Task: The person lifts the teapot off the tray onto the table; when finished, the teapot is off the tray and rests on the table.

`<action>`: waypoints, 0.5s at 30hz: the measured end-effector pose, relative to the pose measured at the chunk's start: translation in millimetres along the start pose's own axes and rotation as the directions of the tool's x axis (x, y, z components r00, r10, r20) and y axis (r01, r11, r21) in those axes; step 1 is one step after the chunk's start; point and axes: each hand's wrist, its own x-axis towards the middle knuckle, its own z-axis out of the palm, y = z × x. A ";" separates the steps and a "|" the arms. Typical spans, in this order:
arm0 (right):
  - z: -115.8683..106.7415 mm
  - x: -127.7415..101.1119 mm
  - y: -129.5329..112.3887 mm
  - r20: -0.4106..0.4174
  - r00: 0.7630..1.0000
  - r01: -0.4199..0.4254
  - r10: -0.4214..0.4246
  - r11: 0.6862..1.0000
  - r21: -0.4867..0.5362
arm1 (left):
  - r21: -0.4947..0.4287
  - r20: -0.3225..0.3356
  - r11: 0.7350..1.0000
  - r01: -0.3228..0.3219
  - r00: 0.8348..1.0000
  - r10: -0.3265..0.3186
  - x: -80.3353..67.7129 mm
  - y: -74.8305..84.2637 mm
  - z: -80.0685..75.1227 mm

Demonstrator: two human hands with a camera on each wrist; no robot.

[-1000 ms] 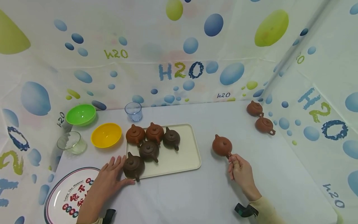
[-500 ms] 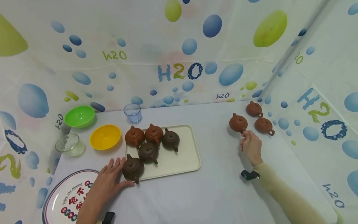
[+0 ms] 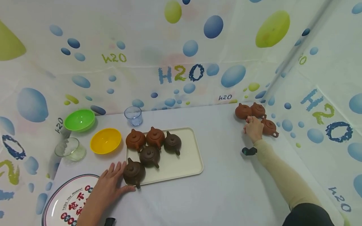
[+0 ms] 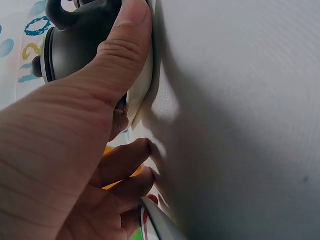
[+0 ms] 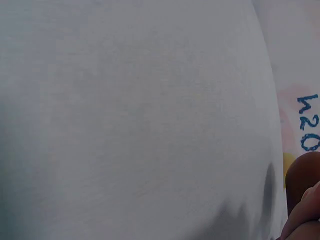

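My right hand (image 3: 254,129) pinches the handle end of a reddish-brown teapot (image 3: 242,111) at the back right of the table. That teapot sits close beside another reddish-brown teapot (image 3: 258,110), with a third reddish teapot (image 3: 270,127) just right of the hand. My left hand (image 3: 111,182) lies with fingers spread at the left end of a cream tray (image 3: 181,164), its thumb along the near corner. Next to it is a dark brown teapot (image 3: 134,172); in the left wrist view, the thumb overlaps this dark teapot (image 4: 80,45). The right wrist view shows only the teapot's edge (image 5: 302,175) and some fingers.
More teapots stand on the tray's left half, two reddish (image 3: 135,139) and others dark (image 3: 150,156). A yellow bowl (image 3: 106,141), green bowl (image 3: 80,120), clear glass (image 3: 70,149) and bluish glass (image 3: 134,116) stand behind. A printed plate (image 3: 53,201) lies under the left forearm.
My right hand has carried its teapot from right of the tray to the back right, beside the two reddish teapots there. The left hand has stayed by the tray.
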 end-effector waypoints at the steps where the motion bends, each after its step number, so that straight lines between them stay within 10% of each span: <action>1: 1.1 3.8 -0.8 -0.005 1.000 0.009 -0.009 1.000 0.006 | -0.004 0.000 1.000 0.002 1.000 -0.002 -0.2 0.4 -0.1; 15: 10.1 18.9 2.8 0.066 0.989 -0.141 0.133 0.981 0.131 | 0.000 0.003 1.000 0.003 1.000 -0.003 -2.0 1.8 -2.6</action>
